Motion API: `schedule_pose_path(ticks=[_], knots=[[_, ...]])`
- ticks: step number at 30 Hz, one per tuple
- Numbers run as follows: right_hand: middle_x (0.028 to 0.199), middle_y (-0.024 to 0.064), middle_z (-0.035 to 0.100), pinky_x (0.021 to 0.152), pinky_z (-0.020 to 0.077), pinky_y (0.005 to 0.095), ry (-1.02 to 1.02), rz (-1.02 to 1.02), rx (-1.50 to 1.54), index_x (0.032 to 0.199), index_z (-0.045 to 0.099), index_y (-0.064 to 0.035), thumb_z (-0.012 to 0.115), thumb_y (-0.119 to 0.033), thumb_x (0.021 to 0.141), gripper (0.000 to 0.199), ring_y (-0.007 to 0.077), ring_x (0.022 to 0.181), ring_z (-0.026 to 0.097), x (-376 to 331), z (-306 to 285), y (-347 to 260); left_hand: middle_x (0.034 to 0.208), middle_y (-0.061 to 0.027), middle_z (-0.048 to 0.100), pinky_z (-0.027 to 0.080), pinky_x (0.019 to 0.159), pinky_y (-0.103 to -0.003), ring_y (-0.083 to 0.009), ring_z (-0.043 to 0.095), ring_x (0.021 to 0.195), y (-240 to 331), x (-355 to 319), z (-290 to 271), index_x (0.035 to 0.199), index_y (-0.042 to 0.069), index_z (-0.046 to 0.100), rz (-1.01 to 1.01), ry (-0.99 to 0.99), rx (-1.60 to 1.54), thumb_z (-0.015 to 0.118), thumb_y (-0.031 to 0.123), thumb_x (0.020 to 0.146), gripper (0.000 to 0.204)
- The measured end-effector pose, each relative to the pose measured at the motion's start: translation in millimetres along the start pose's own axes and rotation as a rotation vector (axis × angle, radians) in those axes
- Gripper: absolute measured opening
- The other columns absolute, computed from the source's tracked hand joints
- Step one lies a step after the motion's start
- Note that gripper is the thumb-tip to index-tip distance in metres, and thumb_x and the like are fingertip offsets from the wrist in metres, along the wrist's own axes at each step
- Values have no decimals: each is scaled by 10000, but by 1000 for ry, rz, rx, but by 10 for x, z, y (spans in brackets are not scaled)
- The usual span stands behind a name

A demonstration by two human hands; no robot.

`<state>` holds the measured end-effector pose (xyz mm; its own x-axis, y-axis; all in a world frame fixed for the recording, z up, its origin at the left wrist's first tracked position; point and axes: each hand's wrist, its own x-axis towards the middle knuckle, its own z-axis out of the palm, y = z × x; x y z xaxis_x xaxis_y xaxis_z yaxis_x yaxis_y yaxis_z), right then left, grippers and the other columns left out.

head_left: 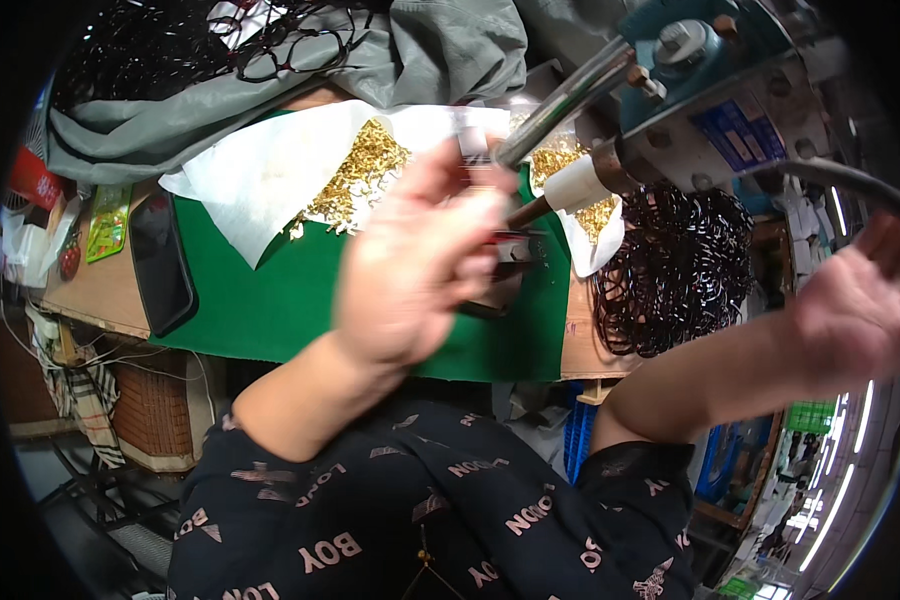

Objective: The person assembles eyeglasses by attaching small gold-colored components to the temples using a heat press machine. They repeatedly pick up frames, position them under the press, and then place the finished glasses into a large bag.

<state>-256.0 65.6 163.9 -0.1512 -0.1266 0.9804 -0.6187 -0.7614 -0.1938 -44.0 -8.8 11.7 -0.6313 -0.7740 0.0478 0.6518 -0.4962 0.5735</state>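
Note:
My left hand (410, 260) is raised over the green mat (270, 310), smeared by motion. Its fingers curl together beside the metal rod of a bench press (660, 110). Whatever they pinch is hidden or too blurred to name. Below the fingertips is a small dark metal block (500, 290), partly covered by the hand. My right hand (855, 290) reaches far out to the right, its fingers up around the press's dark curved lever (840, 178). Small gold-coloured metal parts (370, 165) lie heaped on white paper (260, 170) just beyond my left hand.
Another gold heap (595, 215) sits under the press. Many dark glossy eyeglass frames (675, 270) are piled at the right, and more lie at the far left near grey cloth (450, 50). A black phone (163, 265) and a green-yellow packet (108, 225) are at the left.

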Motion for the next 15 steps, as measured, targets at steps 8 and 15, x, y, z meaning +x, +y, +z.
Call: schedule_pose_path(ticks=[8,15], knots=[[944,107,652,751,466,313,-523,1163,-607,1002,619,4,665,-117,751,282,174,885,608,-2198,-444,1296,809,-17,502,408,547,-201,-76,473,638,407,-640,-1311,1301,-46,382,76,456,308,458,167,952,416],[1002,157,631,788,462,383,-877,727,-949,1008,629,-55,649,-191,760,283,320,935,597,-2620,-442,1730,1294,-222,428,314,1018,-400,-352,414,1199,302,-620,-938,1273,-38,430,486,286,1945,658,190,792,579]])
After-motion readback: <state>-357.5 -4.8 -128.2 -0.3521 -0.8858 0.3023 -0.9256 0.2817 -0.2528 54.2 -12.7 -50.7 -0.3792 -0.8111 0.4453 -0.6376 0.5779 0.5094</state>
